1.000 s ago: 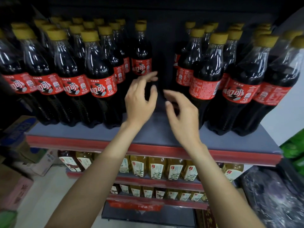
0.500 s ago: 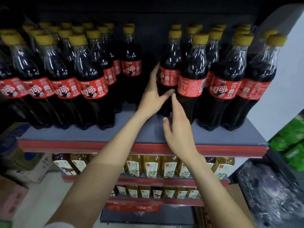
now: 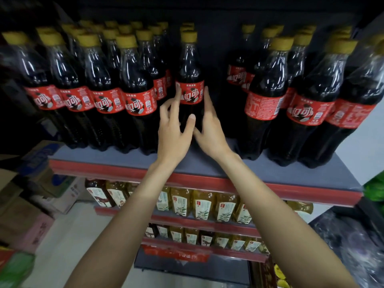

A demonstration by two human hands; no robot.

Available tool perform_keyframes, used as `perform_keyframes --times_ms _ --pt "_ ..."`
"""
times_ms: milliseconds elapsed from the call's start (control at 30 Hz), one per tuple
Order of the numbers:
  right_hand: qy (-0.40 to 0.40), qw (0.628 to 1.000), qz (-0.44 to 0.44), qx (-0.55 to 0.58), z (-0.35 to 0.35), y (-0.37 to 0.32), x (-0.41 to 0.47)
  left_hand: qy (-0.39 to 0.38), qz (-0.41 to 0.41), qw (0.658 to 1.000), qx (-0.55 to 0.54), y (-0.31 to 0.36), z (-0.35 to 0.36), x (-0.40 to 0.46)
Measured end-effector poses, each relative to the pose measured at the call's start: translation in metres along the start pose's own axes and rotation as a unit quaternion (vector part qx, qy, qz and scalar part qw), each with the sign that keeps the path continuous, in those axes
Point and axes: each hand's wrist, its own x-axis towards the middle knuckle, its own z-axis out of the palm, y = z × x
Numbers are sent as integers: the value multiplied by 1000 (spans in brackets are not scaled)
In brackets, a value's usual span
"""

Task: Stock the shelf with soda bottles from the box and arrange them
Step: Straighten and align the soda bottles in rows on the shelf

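Note:
One dark soda bottle (image 3: 189,65) with a yellow cap and red label stands alone in the gap at the middle of the grey top shelf (image 3: 207,169). My left hand (image 3: 173,132) curves around its left side, a fingertip on the label and the thumb across the front. On its right side lies my right hand (image 3: 211,127), index finger up along the label edge. A packed block of the same bottles (image 3: 135,80) stands to the left. Another block (image 3: 268,84) stands to the right, with a dark gap between it and the held bottle.
Lower shelves carry rows of yellow tea bottles (image 3: 203,206). Cardboard boxes (image 3: 41,183) are stacked on the floor at the left. A dark plastic-wrapped pack (image 3: 349,246) lies at the lower right, with green packs (image 3: 374,188) above it.
Both hands have left the right block of bottles and moved left onto the lone middle bottle. The view has also shifted, so the shelf appears further right.

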Motion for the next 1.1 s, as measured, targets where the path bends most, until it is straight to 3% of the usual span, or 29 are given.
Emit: perform_keyframes --times_ms 200,633,733,800,867,933,1000,1100 --pt "-30 998 -45 -27 5 1 16 -14 37 983 178 -5 -6 -5" --pt "-27 997 -26 -67 2 -13 10 -51 -30 985 165 7 -8 -5" --pt "20 997 -47 -57 -18 -24 -17 14 15 995 99 12 -8 -13" --pt "106 989 -96 -36 -34 -28 -44 71 80 994 33 18 -4 -20" --pt "221 963 -145 -47 -48 -22 -68 75 123 989 -45 26 7 -25" --pt "318 934 -143 -81 -57 -9 -81 17 83 986 -141 37 21 -23" --pt "355 925 -84 -107 -63 4 -84 -79 -12 970 -230 50 32 -18" --pt "289 956 14 -52 -65 9 -84 -179 -65 944 -271 64 49 -14"
